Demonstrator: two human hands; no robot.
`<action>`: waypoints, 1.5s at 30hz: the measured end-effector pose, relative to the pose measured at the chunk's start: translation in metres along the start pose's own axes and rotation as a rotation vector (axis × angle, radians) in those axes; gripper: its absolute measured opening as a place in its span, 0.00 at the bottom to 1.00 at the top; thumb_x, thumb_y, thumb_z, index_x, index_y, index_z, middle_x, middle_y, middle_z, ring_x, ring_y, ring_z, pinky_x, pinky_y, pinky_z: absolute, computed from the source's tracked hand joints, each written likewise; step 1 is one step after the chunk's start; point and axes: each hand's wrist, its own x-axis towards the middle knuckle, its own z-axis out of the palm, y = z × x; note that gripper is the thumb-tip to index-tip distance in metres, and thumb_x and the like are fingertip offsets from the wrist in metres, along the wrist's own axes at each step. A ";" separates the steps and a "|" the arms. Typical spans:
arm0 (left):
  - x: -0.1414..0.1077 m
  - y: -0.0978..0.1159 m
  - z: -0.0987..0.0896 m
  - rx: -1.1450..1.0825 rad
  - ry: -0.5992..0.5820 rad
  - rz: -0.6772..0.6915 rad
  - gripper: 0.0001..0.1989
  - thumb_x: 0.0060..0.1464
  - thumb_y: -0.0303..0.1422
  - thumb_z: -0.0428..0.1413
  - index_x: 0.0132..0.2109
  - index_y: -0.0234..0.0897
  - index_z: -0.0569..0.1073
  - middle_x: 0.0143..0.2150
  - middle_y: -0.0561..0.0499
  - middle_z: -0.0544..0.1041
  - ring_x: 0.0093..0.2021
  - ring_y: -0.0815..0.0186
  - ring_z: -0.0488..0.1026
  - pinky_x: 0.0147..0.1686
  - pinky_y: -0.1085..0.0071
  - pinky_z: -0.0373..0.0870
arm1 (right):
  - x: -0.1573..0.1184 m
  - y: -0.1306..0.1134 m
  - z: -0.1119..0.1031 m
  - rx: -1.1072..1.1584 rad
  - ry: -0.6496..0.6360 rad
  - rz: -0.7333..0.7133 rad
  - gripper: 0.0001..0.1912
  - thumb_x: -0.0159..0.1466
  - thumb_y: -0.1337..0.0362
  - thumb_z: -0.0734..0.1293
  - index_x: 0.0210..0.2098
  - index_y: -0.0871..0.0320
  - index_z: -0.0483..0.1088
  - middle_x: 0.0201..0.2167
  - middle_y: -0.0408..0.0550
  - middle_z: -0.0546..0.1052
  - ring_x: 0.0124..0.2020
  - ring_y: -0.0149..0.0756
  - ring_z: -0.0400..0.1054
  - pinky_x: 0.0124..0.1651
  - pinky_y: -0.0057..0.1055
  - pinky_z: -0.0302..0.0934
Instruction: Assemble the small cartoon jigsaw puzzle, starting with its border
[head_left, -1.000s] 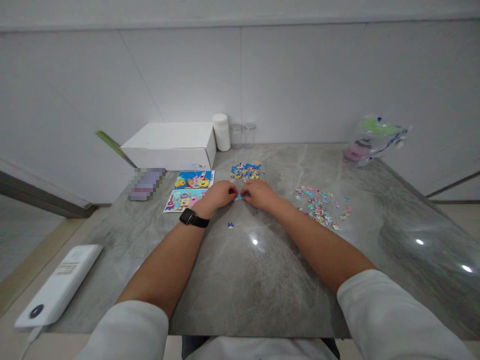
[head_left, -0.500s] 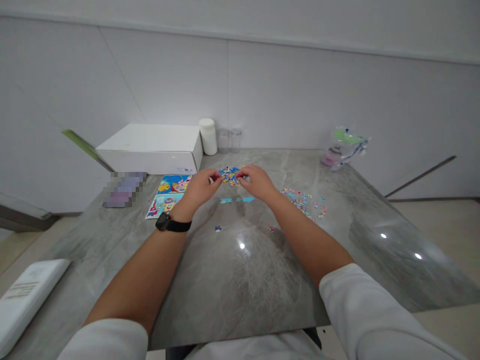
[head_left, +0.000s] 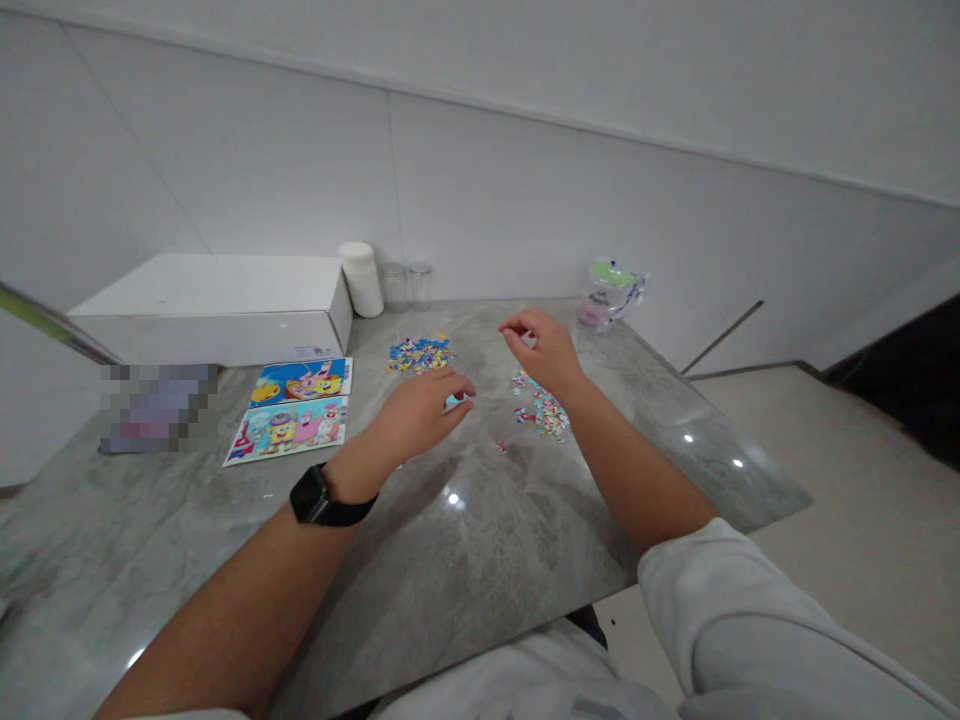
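My left hand (head_left: 424, 415), with a dark watch on its wrist, hovers low over the table. Its thumb and fingers are a little apart, and a light blue jigsaw strip (head_left: 455, 400) shows through the gap, seemingly on the table. Most of that strip is hidden by the hand. My right hand (head_left: 544, 348) is raised above the multicoloured puzzle pieces (head_left: 547, 412), its fingers curled in a pinch; whatever is between the fingertips is too small to make out. A single reddish piece (head_left: 502, 447) lies nearer to me. Blue and yellow pieces (head_left: 420, 353) form a pile beyond my left hand.
Two cartoon picture sheets (head_left: 289, 425) lie at the left. Behind them are a white box (head_left: 217, 290), a white bottle (head_left: 362, 280) and two clear cups (head_left: 407, 287). A clear plastic bag (head_left: 609, 297) stands at the far right of the grey table (head_left: 480, 560).
My hands have moved apart: the right went from the blue and yellow pile toward the multicoloured pieces, the left came back nearer the light blue strip. The view has turned right.
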 end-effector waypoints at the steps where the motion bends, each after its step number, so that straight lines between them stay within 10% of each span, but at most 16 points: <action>1: 0.000 0.002 0.007 0.016 -0.038 0.020 0.10 0.67 0.35 0.57 0.51 0.40 0.80 0.49 0.47 0.81 0.44 0.61 0.77 0.48 0.65 0.72 | -0.010 0.009 -0.003 -0.023 -0.034 0.019 0.12 0.71 0.62 0.64 0.42 0.57 0.79 0.40 0.50 0.81 0.43 0.39 0.73 0.53 0.34 0.64; 11: -0.002 -0.001 0.063 0.289 -0.311 0.111 0.12 0.69 0.31 0.52 0.49 0.38 0.81 0.51 0.42 0.80 0.48 0.56 0.79 0.48 0.62 0.73 | -0.088 0.096 -0.003 -0.171 -0.132 0.298 0.24 0.77 0.58 0.54 0.40 0.57 0.80 0.41 0.53 0.83 0.45 0.40 0.75 0.51 0.33 0.63; 31: 0.003 0.006 0.063 0.299 -0.373 0.053 0.14 0.69 0.34 0.53 0.47 0.39 0.84 0.46 0.42 0.81 0.48 0.54 0.78 0.49 0.60 0.73 | -0.098 0.119 -0.010 -0.295 -0.554 0.250 0.12 0.69 0.59 0.72 0.49 0.56 0.82 0.46 0.52 0.83 0.48 0.41 0.75 0.51 0.33 0.63; 45: 0.002 0.007 0.065 0.301 -0.369 0.037 0.14 0.69 0.34 0.52 0.46 0.38 0.83 0.48 0.42 0.80 0.49 0.54 0.78 0.52 0.59 0.73 | -0.095 0.158 -0.027 -0.231 -0.422 0.457 0.08 0.66 0.61 0.72 0.38 0.56 0.84 0.38 0.49 0.83 0.36 0.35 0.74 0.41 0.30 0.63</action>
